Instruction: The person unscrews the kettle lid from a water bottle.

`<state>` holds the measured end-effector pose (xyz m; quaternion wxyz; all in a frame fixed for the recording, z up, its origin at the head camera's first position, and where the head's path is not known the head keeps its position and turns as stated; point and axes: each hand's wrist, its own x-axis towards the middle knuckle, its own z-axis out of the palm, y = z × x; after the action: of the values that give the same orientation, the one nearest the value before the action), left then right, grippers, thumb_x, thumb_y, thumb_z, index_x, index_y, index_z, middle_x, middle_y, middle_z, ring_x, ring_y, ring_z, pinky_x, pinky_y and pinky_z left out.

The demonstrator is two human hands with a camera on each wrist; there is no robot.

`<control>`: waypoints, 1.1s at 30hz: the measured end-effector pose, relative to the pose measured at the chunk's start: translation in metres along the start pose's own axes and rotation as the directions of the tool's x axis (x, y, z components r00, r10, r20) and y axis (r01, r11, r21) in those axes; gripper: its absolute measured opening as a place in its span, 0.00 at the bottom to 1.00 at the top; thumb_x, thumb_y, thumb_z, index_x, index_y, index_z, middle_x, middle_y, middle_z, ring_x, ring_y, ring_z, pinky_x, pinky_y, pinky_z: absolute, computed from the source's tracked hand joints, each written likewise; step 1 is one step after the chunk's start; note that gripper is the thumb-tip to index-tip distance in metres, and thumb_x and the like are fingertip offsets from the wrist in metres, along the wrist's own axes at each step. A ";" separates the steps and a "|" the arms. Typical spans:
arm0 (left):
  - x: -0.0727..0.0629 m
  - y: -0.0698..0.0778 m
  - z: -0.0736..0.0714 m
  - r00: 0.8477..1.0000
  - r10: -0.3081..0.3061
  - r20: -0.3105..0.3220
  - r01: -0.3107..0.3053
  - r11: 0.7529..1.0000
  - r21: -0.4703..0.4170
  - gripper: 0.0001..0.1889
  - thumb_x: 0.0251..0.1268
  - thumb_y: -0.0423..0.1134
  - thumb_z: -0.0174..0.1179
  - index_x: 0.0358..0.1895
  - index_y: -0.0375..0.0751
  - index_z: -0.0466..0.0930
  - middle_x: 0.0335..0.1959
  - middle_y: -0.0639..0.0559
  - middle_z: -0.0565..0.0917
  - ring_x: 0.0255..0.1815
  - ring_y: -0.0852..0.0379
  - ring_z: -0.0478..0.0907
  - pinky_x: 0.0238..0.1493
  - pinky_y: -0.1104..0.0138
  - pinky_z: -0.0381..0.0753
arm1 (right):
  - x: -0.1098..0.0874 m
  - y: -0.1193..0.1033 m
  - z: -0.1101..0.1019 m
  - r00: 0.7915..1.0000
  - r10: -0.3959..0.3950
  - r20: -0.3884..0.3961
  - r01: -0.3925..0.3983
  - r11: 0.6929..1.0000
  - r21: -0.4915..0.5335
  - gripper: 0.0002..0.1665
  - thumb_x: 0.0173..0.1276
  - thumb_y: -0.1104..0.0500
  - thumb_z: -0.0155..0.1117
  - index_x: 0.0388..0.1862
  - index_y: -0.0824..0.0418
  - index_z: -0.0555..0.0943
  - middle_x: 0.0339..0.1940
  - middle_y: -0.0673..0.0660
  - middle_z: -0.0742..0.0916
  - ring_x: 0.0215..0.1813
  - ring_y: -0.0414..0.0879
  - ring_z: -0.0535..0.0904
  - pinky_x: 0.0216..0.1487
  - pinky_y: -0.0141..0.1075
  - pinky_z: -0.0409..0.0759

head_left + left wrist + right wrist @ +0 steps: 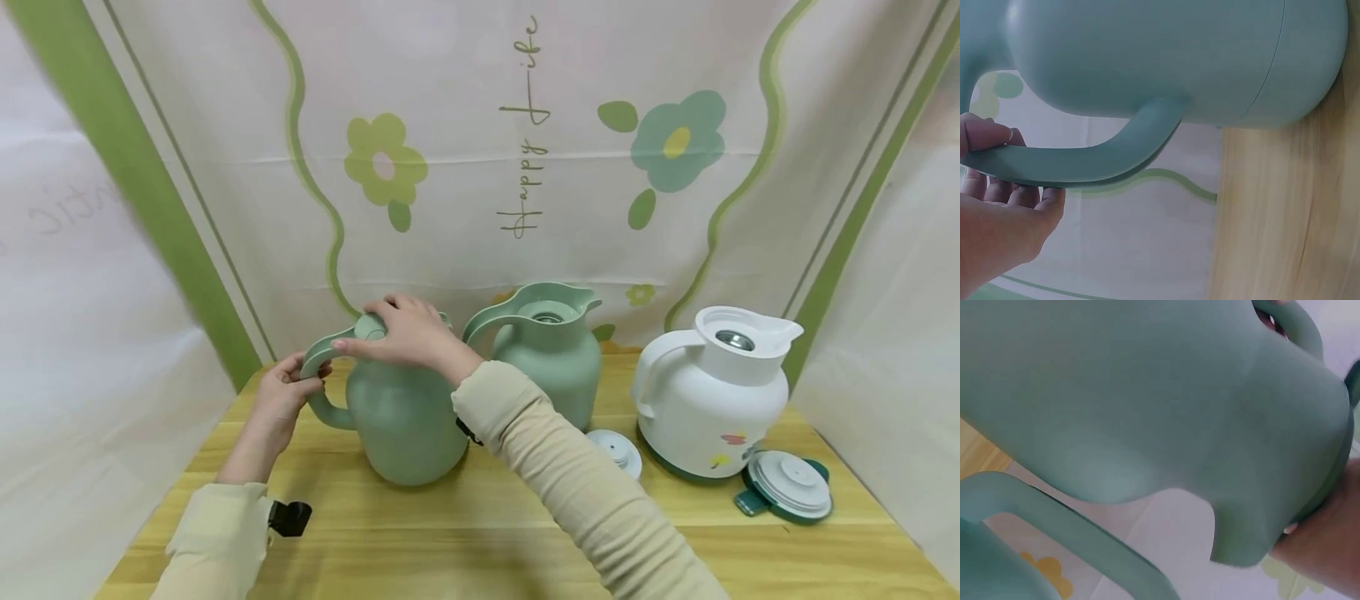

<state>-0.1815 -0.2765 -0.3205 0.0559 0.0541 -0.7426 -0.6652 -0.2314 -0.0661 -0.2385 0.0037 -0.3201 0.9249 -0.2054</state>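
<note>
A sage-green thermos jug [408,425] stands upright on the wooden table at the left. My left hand [277,404] grips its handle [1079,164], fingers on one side and thumb on the other. Over the jug's top lies my right hand [418,332], its fingers bent across the green lid [369,327] and its thumb reaching toward the handle. Most of the lid is hidden under that hand. In the right wrist view, the jug's spout [1241,540] shows beside the fingers.
A second green jug [551,367], lidless, stands just to the right. Farther right is a lidless white jug [712,400]. A round white stopper [617,454] and a white-and-green lid [791,483] lie on the table [420,542]. A printed cloth [465,208] hangs behind.
</note>
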 end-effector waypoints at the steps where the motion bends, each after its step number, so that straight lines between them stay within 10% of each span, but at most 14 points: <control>1: 0.000 0.000 0.000 1.000 -0.002 -0.002 0.002 1.000 -0.001 0.22 0.59 0.23 0.50 0.41 0.62 0.74 0.32 0.77 0.81 0.41 0.76 0.76 0.48 0.78 0.71 | 0.000 -0.001 0.002 1.000 0.003 -0.017 -0.003 1.000 -0.007 0.44 0.61 0.25 0.50 0.71 0.44 0.64 0.72 0.52 0.68 0.73 0.52 0.63 0.74 0.49 0.58; 13: 0.001 0.000 0.002 0.999 -0.042 -0.006 0.042 0.998 0.047 0.21 0.60 0.24 0.50 0.48 0.58 0.73 0.33 0.79 0.79 0.43 0.75 0.74 0.55 0.71 0.64 | -0.003 -0.008 0.001 0.991 0.122 -0.045 -0.121 0.992 0.042 0.53 0.55 0.30 0.62 0.75 0.50 0.57 0.77 0.61 0.56 0.76 0.55 0.53 0.75 0.49 0.55; 22: 0.000 -0.001 0.001 1.000 -0.017 0.002 0.017 0.998 0.064 0.21 0.60 0.25 0.50 0.51 0.56 0.73 0.34 0.78 0.80 0.43 0.77 0.75 0.59 0.70 0.65 | -0.006 -0.013 -0.007 0.958 0.285 -0.018 -0.286 0.958 -0.023 0.55 0.50 0.25 0.62 0.72 0.50 0.61 0.63 0.60 0.67 0.62 0.51 0.60 0.63 0.40 0.65; 33: 0.000 -0.004 0.001 1.000 -0.008 0.018 0.007 0.997 0.073 0.22 0.63 0.28 0.51 0.59 0.49 0.70 0.34 0.79 0.80 0.47 0.73 0.74 0.62 0.62 0.61 | -0.008 -0.002 -0.015 0.977 0.197 0.076 -0.199 0.980 0.011 0.48 0.54 0.35 0.64 0.66 0.61 0.62 0.63 0.60 0.70 0.62 0.52 0.62 0.64 0.42 0.65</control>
<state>-0.1815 -0.2758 -0.3245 0.0444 0.0527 -0.7666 -0.6384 -0.2261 -0.0575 -0.2246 0.0616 -0.2338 0.9494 -0.2003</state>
